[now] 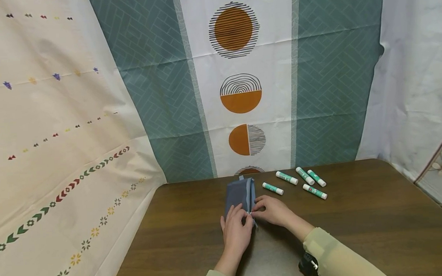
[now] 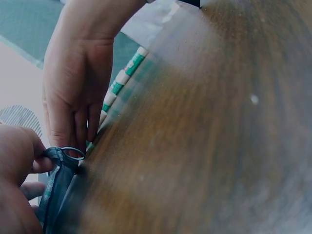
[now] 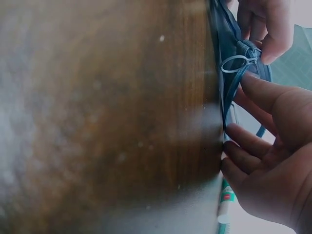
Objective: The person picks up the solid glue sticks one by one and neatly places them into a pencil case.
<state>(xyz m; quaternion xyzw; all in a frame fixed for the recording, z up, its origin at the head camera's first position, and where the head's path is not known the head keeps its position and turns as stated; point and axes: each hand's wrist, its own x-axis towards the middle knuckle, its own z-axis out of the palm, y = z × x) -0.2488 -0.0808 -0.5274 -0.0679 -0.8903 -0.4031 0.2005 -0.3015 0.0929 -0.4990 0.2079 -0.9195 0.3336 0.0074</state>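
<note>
A grey-blue zip pouch (image 1: 237, 193) lies on the table, its zipper running along the right side and partly parted. My left hand (image 1: 236, 232) pinches the pouch's near corner between thumb and fingers. From the other side, my right hand (image 1: 272, 210) pinches the pouch's edge by the zipper, with thumb and index finger close to the left fingertips. A metal ring (image 3: 234, 64) hangs from the zipper end beside the right thumb. The remaining right fingers (image 3: 246, 156) are loosely bent below the pouch. What is inside the pouch is hidden.
Several white-and-green glue sticks (image 1: 287, 178) lie to the pouch's right, near the back of the brown wooden table (image 1: 188, 227). Patterned curtains (image 1: 240, 82) hang behind the table's far edge and along both sides. A black wrist device (image 1: 307, 264) sits under the right sleeve.
</note>
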